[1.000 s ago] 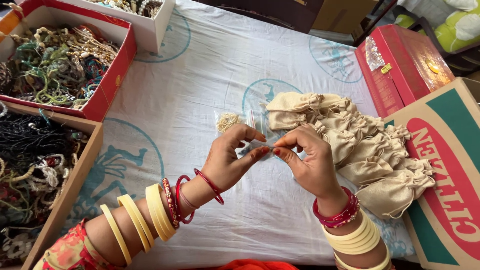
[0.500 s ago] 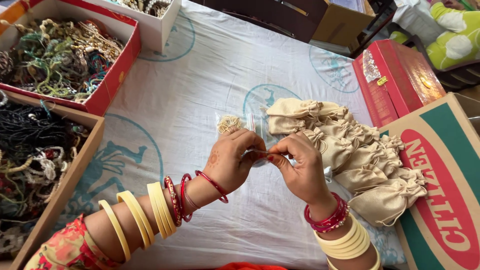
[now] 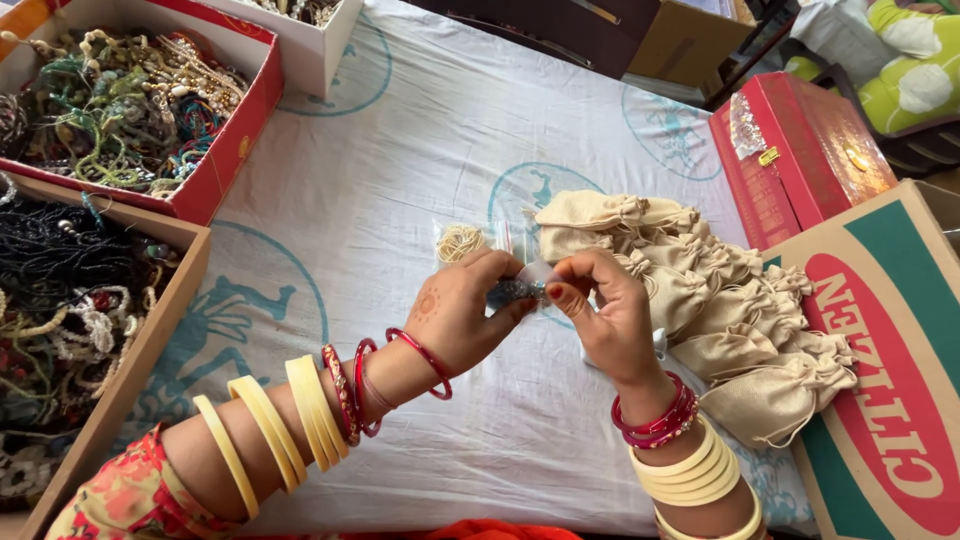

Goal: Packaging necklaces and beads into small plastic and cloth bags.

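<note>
hands (image 3: 470, 315) (image 3: 605, 320) pinching small clear packet (image 3: 520, 290), beige pouches (image 3: 720, 320) beside

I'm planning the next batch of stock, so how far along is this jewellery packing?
Done, it seems: a heap of tied cloth pouches lies on the sheet. In hand: left hand and right hand together pinch a small clear packet of dark pieces. Left: the red box and the cardboard box hold heaps of loose jewellery; a small beaded packet waits.

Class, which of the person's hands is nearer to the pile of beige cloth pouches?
Right. The right hand sits against the pile of beige cloth pouches; the left hand lies farther left, beyond it.
</note>
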